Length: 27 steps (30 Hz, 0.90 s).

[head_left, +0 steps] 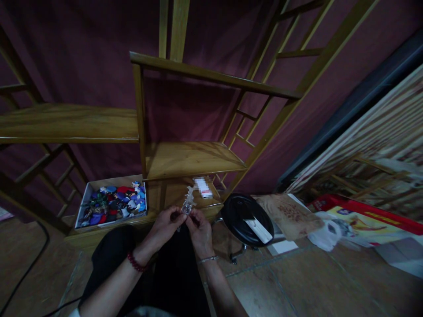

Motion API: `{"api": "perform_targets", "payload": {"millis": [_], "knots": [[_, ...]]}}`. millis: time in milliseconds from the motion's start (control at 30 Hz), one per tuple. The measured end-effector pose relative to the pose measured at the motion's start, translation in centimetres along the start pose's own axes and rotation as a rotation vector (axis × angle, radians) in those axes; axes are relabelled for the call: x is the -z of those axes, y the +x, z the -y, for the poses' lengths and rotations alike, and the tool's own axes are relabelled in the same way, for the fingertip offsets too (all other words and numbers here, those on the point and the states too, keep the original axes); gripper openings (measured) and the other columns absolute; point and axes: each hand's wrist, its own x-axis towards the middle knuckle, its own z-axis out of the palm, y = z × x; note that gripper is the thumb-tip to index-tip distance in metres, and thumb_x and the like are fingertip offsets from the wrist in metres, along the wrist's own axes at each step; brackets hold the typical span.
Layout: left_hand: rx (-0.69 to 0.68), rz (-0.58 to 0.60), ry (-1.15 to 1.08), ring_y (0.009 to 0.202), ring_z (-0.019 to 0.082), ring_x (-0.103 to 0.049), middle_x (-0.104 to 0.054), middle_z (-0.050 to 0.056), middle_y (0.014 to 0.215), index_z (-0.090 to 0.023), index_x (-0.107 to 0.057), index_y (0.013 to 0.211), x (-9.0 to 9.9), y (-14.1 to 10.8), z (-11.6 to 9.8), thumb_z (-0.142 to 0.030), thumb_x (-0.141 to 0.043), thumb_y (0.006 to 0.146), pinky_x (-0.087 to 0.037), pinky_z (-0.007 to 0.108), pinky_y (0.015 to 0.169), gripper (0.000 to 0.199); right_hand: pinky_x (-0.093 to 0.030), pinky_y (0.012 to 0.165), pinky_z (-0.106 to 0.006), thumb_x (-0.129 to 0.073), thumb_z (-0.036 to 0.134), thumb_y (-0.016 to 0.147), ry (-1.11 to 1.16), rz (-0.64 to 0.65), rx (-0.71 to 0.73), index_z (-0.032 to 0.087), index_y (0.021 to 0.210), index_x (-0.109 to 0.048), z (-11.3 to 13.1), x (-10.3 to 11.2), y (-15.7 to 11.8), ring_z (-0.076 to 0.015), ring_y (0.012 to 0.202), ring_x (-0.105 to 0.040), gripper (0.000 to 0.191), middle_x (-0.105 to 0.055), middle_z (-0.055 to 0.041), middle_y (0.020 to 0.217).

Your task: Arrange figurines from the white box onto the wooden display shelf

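Small clear shiny piece (pixel 187 208) is pinched between fingertips of left hand (pixel 168 222) and right hand (pixel 201 231), both narrowed on it. Pale translucent jagged piece (pixel 190 193) is seen just beyond the fingertips; whether joined to the held piece, cannot tell. White rectangular open box (pixel 81 208), filled with small multicoloured items (pixel 115 202), is placed left of left hand on low brown wooden shelf (pixel 161 193). Black round stool (pixel 236 211) is located right of right hand; white flat rectangular item (pixel 259 230) is laid on it.
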Motion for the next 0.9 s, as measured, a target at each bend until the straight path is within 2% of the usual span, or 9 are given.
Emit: {"api": "perform_targets", "payload": {"millis": [167, 300, 533, 767, 900], "knots": [[0.038, 0.037, -0.042, 0.057, 0.011, -0.049, -0.057, 0.002, 0.071, -0.013, -0.058, 0.083, -0.2, 0.3, -0.6, -0.041, -0.052, 0.07, -0.038, 0.021, 0.048, 0.032, -0.046, 0.073, -0.028, -0.056, 0.03, 0.073, -0.038, 0.011, 0.0, 0.016, 0.085, -0.059, 0.6, 0.2, 0.1, -0.0169, 0.078, -0.059, 0.019, -0.064, -0.0039, 0.082], [0.037, 0.023, 0.006, 0.05, 0.009, -0.046, -0.056, 0.001, 0.066, -0.013, -0.058, 0.081, -0.2, 0.3, -1.6, -0.039, -0.051, 0.071, -0.036, 0.021, 0.048, 0.03, -0.048, 0.07, -0.029, -0.053, 0.031, 0.075, -0.056, 0.036, 0.021, 0.016, 0.089, -0.059, 1.3, 0.4, 0.1, -0.0172, 0.077, -0.06, 0.021, -0.064, -0.005, 0.084], [0.029, 0.078, 0.06, 0.048, 0.01, -0.049, -0.057, 0.0, 0.059, -0.013, -0.055, 0.082, 0.0, 0.7, -2.7, -0.035, -0.047, 0.074, -0.035, 0.022, 0.049, 0.025, -0.05, 0.065, -0.026, -0.049, 0.033, 0.078, -0.165, 0.072, 0.042, 0.017, 0.095, -0.059, 2.3, 1.1, 0.0, -0.0162, 0.073, -0.061, 0.025, -0.065, -0.0063, 0.09], [0.018, 0.109, 0.15, 0.048, 0.01, -0.048, -0.055, -0.001, 0.052, -0.013, -0.055, 0.077, 0.4, 1.1, -3.9, -0.035, -0.042, 0.076, -0.033, 0.022, 0.05, 0.026, -0.047, 0.071, -0.025, -0.047, 0.037, 0.079, -0.263, -0.003, 0.085, 0.017, 0.088, -0.061, 3.1, 2.4, 0.7, -0.0165, 0.079, -0.06, 0.026, -0.065, -0.005, 0.085], [0.011, 0.127, 0.154, 0.047, 0.009, -0.045, -0.055, -0.002, 0.05, -0.014, -0.055, 0.081, 0.5, 1.5, -4.4, -0.033, -0.04, 0.076, -0.031, 0.021, 0.049, 0.025, -0.046, 0.069, -0.027, -0.05, 0.036, 0.077, -0.286, -0.107, 0.128, 0.018, 0.087, -0.06, 2.9, 3.1, 1.3, -0.0161, 0.076, -0.059, 0.023, -0.063, -0.0053, 0.084]]}}
